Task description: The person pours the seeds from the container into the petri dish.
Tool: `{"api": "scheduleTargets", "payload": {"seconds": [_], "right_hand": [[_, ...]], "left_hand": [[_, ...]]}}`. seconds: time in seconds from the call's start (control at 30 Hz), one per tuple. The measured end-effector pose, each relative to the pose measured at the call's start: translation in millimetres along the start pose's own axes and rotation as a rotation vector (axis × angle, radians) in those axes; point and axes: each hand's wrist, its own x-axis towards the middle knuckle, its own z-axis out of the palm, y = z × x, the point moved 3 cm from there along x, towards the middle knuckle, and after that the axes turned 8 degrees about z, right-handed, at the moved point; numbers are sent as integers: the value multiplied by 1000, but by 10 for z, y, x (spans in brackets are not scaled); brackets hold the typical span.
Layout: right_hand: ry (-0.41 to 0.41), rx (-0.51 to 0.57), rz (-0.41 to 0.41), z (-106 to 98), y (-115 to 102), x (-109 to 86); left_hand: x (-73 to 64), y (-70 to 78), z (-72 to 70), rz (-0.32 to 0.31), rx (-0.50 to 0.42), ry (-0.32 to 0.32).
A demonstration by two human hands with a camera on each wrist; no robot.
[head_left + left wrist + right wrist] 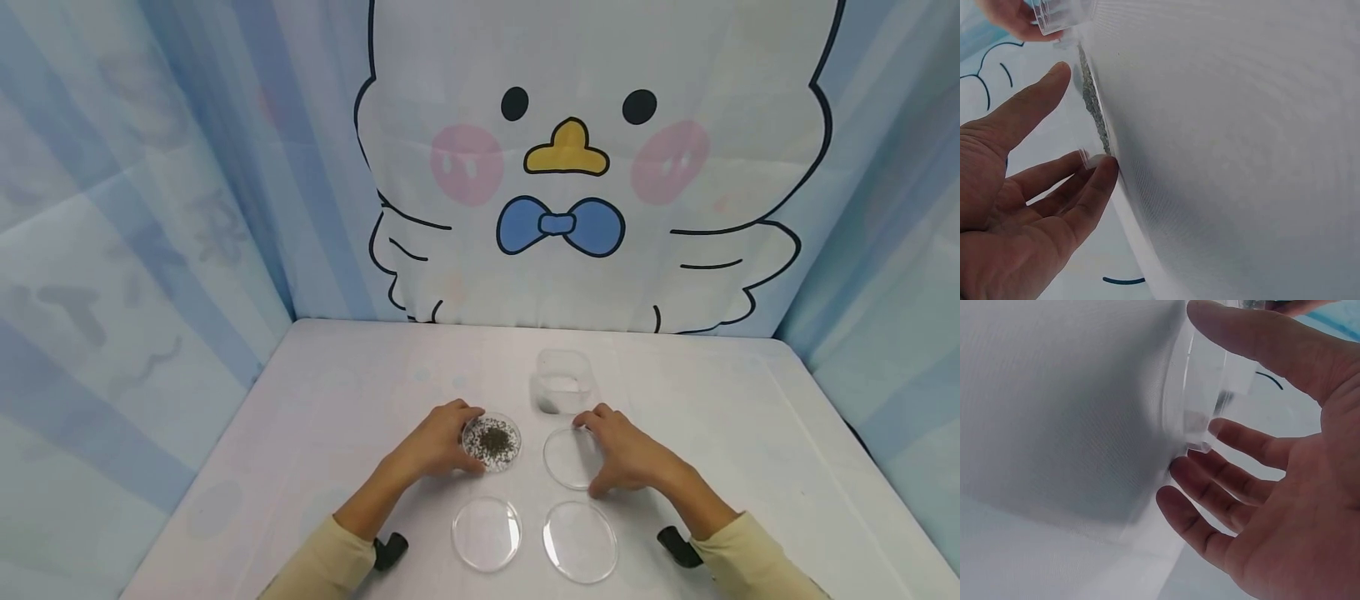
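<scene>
At the left of the table, a petri dish of dark grains [492, 442] lies flat. My left hand [446, 437] holds it by its left side, fingers at the far rim and thumb at the near one. In the left wrist view, fingertips of the left hand [1066, 206] meet the dish's clear wall beside the grains [1093, 100]. To the right lies an empty clear petri dish [567, 458]. My right hand [628, 452] spans its right side, thumb near and fingers far. The right wrist view shows the right hand [1285, 475] around the clear wall [1204, 381].
Nearer the front edge, two more clear round dishes or lids lie side by side, a left one [486, 567] and a right one [581, 578]. Behind the dishes stands a clear plastic container [564, 364]. A patterned curtain [562, 287] closes off the back.
</scene>
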Motion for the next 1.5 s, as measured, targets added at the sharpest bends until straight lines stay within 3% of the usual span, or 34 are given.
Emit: {"api": "scheduleTargets", "payload": {"seconds": [0.5, 0.83, 1.13, 1.5], "right_hand": [[-6, 92, -43, -150, 35, -50], [2, 240, -79, -228, 96, -63], [-102, 450, -132, -249, 117, -95], [-129, 501, -167, -202, 138, -94]], "left_hand": [[-4, -13, -1, 5, 11, 3], [-4, -14, 5, 9, 5, -3], [-9, -19, 5, 22, 5, 3], [-3, -22, 7, 20, -5, 6]]}}
